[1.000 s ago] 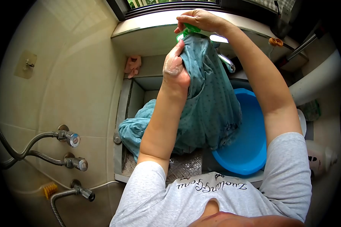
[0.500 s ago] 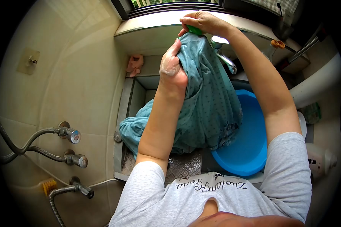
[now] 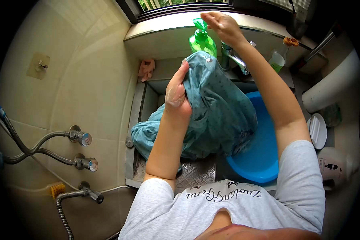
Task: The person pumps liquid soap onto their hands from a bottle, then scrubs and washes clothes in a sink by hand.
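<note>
A wet teal garment (image 3: 216,104) with small dark dots hangs from my left hand (image 3: 178,92), which grips its upper edge and has suds on the wrist. The lower folds drape over the sink and into a blue basin (image 3: 258,160). A small whitish blob sits on the raised top of the cloth. Just behind it stands a green pump bottle (image 3: 203,41). My right hand (image 3: 224,28) is beside the pump head, fingers stretched out and holding nothing; whether the fingertips touch the pump I cannot tell.
A ribbed washboard surface (image 3: 198,175) lies at the sink's near side. Behind the sink are a faucet (image 3: 238,60), pink gloves (image 3: 146,69) and an orange-topped bottle (image 3: 279,58). Valves with hoses (image 3: 82,138) line the left wall. A white pipe (image 3: 332,84) slants at right.
My right hand has come off the pump head and lifted slightly to the right. My left hand has lowered the garment a little, uncovering the green bottle.
</note>
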Available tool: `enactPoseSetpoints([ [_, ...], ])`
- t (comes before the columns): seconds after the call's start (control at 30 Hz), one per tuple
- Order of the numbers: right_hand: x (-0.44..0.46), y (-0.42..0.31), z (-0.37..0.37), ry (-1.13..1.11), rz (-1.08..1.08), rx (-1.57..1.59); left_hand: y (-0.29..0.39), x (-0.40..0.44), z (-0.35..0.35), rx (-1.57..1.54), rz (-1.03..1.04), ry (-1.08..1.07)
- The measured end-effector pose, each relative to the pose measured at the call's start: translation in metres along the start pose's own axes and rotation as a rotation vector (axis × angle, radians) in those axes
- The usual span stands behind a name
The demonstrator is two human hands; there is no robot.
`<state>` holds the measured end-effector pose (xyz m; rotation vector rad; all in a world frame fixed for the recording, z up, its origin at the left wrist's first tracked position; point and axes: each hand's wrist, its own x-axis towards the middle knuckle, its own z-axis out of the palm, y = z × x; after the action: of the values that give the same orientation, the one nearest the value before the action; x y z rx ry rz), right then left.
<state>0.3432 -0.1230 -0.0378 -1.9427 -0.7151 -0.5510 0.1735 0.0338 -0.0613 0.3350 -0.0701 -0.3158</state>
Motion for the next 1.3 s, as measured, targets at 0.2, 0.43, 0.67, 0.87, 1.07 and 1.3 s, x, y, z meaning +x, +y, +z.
enactPoseSetpoints([
  [0.2,-0.159,-0.064,-0.004,-0.182,0.21,0.496,-0.022,-0.054,-0.005,0.106,-0.126,0.022],
  [0.43,-0.264,-0.072,-0.006,0.091,0.858,0.774,-0.075,-0.101,-0.069,0.367,-0.22,0.204],
  [0.67,-0.294,-0.145,0.047,-0.148,-0.009,-0.043,-0.119,-0.105,-0.12,0.375,-0.253,0.701],
  [0.87,-0.276,-0.064,0.069,0.026,0.293,-0.3,-0.148,-0.097,-0.107,0.33,0.04,0.638],
  [1.07,-0.298,-0.137,0.093,-0.04,-0.046,-0.136,-0.138,-0.101,-0.169,-0.176,-0.141,-0.14],
  [1.3,-0.279,-0.125,0.093,-0.018,0.128,-0.19,-0.138,-0.104,-0.156,-0.363,0.048,-0.209],
])
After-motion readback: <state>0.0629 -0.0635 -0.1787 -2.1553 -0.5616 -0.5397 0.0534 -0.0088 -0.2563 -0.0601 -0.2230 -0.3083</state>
